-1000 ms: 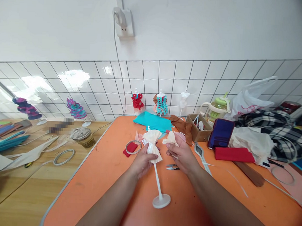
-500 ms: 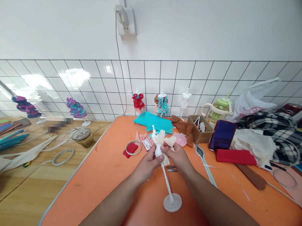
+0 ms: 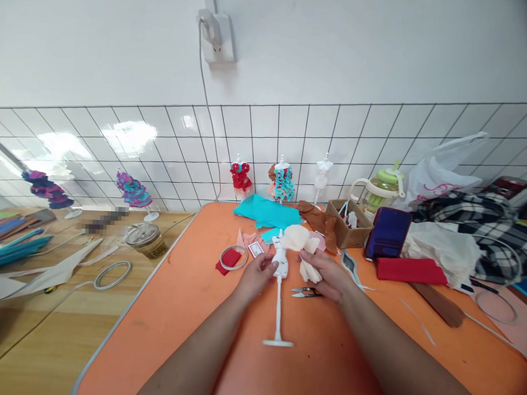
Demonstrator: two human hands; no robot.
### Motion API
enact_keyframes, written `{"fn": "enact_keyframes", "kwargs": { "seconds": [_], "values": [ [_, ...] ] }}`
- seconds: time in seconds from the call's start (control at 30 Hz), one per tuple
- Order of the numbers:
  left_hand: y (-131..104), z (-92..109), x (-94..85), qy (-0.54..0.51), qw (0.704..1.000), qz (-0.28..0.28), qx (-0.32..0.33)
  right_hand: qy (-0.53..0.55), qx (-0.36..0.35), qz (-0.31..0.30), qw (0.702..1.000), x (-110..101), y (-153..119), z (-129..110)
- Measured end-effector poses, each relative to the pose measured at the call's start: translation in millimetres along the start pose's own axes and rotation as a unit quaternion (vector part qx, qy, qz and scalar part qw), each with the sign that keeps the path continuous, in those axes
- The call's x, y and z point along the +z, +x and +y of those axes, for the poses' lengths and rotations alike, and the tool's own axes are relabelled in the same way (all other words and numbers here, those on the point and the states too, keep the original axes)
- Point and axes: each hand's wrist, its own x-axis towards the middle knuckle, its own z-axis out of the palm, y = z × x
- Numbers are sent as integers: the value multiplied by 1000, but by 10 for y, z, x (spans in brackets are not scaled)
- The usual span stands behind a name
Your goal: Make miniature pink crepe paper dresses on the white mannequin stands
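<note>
A small white doll dress form (image 3: 279,267) on a thin stand is upright on the orange table. My left hand (image 3: 257,275) has its fingers closed on the form's side at the waist. To the right, my right hand (image 3: 329,274) pinches a gathered piece of cream fabric (image 3: 309,270), which fans out above and below the fingers, apart from the form. Just under that hand lie thread snips (image 3: 303,292). Left of the form are a silver wire ring (image 3: 233,258), a folded red fabric piece (image 3: 228,260) and a small white label card (image 3: 256,249).
Turquoise fabric (image 3: 269,212) lies at the back, before several dress forms along the tiled wall. At right are a cardboard box (image 3: 349,230), a phone (image 3: 388,235), a red fabric roll (image 3: 411,271) and a drink bottle (image 3: 379,191). A lidded jar (image 3: 146,240) stands on the wooden table.
The cream fabric has come away from the dress form to the right with my right hand. The tilted form now stands upright, its base flat on the table.
</note>
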Motion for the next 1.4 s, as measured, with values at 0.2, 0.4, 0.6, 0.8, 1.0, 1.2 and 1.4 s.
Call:
{"fn": "enact_keyframes", "kwargs": {
  "seconds": [0.2, 0.4, 0.6, 0.8, 1.0, 1.2, 1.4],
  "values": [
    [-221, 142, 181, 130, 977, 63, 158, 36, 52, 10, 998, -59, -167, 160],
    [-352, 0, 413, 103, 977, -176, 65, -52, -6, 44, 998, 174, -229, 284],
    [-160, -66, 201, 88, 988, -126, -8, -58, 29, -9, 998, 92, -246, 242],
    [-293, 164, 202, 65, 984, -164, 18, -55, -3, 6, 998, 66, -241, 238],
    [-372, 112, 410, 75, 984, -160, 38, -154, -68, 18, 986, 195, -279, 387],
    [-249, 24, 265, 153, 988, -24, 3, -131, -28, -70, 988, 185, -337, 222],
    [-353, 104, 271, 123, 974, -159, -106, -114, 40, -167, 979, 123, -324, 222]
  ]
}}
